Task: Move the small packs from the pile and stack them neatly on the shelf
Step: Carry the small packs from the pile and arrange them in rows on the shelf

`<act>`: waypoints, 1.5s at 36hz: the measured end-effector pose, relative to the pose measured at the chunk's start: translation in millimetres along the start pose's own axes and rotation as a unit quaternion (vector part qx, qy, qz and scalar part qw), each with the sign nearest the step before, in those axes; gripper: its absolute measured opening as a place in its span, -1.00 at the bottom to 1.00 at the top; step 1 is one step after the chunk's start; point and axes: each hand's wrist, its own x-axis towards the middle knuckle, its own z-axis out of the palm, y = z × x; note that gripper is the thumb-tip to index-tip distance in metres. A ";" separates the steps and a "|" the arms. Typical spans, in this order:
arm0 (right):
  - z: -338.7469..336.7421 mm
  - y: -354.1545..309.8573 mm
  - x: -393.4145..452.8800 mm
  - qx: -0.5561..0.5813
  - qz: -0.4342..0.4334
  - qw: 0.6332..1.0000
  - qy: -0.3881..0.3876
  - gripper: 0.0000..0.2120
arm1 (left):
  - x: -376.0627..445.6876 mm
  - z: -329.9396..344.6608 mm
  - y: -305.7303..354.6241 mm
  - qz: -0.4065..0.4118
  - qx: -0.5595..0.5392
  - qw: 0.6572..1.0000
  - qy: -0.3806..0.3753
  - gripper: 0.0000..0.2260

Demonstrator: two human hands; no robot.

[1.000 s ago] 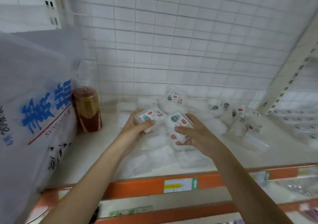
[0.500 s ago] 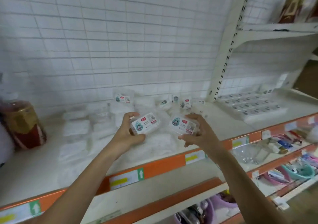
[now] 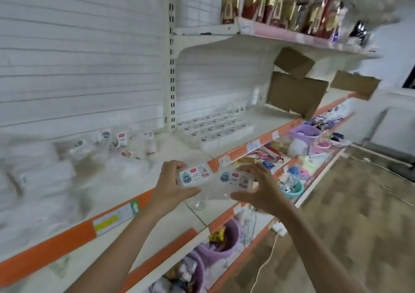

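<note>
Head view shows the left hand (image 3: 173,186) and the right hand (image 3: 262,191) raised side by side in front of the shelf edge (image 3: 253,145), each with its grip closed on one small pack. The left pack (image 3: 195,175) is pinched between thumb below and fingers above, label facing the camera. The right pack (image 3: 235,179) sits just right of it, nearly touching, held by curled fingers along its far end with the thumb under it.

A second ago both grips were down at the loose pile (image 3: 125,142), closing on these same packs. Since then they have lifted clear, and the view has swung rightward. The pile now lies up and well to the left of both grips, and the stacked rows (image 3: 215,127) of packs already laid out now show up and to the right of the right grip, past the upright post (image 3: 171,54). The pickup looks done, and the carry toward the stack seems to be under way.

Neither pack has reached the rows yet; both hang in the air over the shelf front, well apart from the stack. Next would likely come reaching up and right, then setting each pack flat in line with the rows. The picture is motion-blurred, so the exact free slot in the rows cannot be told. A torn cardboard box (image 3: 296,92) stands beyond the rows, farther right, and several packs still wait in the pile.
</note>
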 end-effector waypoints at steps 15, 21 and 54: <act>-58.3 133.2 21.4 -0.072 0.091 0.993 0.008 -0.32 | 114.7 141.9 5.1 0.043 0.119 0.988 -0.088 -0.24; -79.4 184.8 82.0 -0.081 0.099 0.992 -0.011 -0.31 | 189.7 185.7 -3.9 0.035 0.111 0.991 -0.067 -0.34; -70.4 332.6 377.3 0.015 -0.156 0.938 -0.310 -0.16 | 304.4 270.6 -19.7 -0.114 0.340 0.929 0.086 -0.40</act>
